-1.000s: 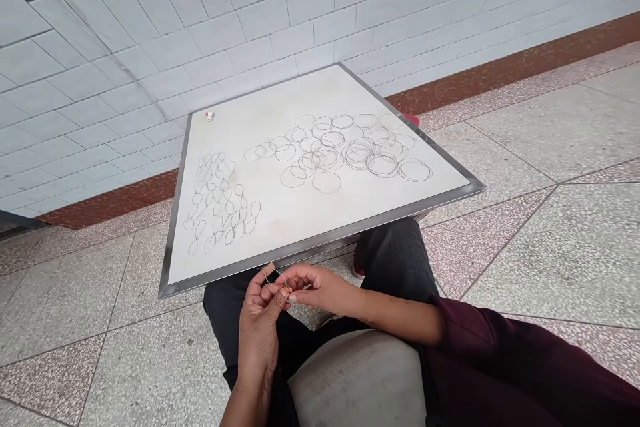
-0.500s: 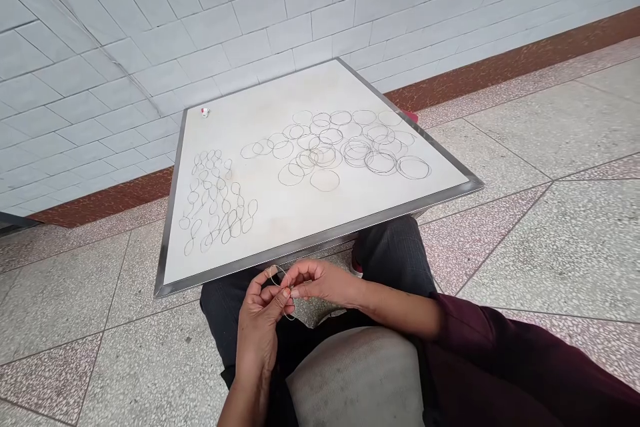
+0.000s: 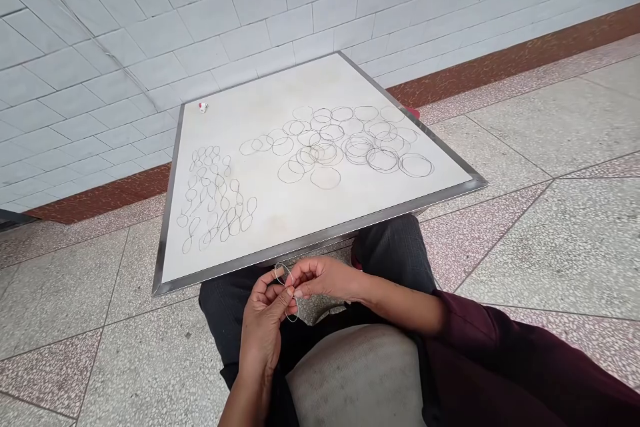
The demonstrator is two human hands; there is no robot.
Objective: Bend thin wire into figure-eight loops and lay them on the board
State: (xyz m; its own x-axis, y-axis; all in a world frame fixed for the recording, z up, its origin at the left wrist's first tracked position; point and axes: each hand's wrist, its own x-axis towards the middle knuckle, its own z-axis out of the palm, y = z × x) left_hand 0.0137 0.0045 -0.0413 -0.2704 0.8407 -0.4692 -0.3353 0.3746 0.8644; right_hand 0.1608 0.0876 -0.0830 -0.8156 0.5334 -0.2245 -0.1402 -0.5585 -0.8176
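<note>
A thin wire loop (image 3: 297, 315) in a figure-eight shape is pinched at its middle between my two hands, over my lap below the table's near edge. My left hand (image 3: 265, 310) grips it with thumb and fingers; one lobe rises above the fingertips and the other hangs below. My right hand (image 3: 320, 278) is closed on the same wire, its fingertips against those of the left. On the white table (image 3: 280, 227) lie many round wire rings (image 3: 325, 177) at the centre and right, several overlapping. Several twisted figure-eight wires (image 3: 191, 235) lie at the left.
A small red and white object (image 3: 203, 107) sits at the table's far left corner. The table's metal-edged top (image 3: 320, 238) stands against a tiled wall (image 3: 310, 13). My knees are under its near edge.
Both hands remain together on the wire and have shifted slightly right in the view. The lower lobe of the wire shows more clearly now. The camera view has moved slightly.
</note>
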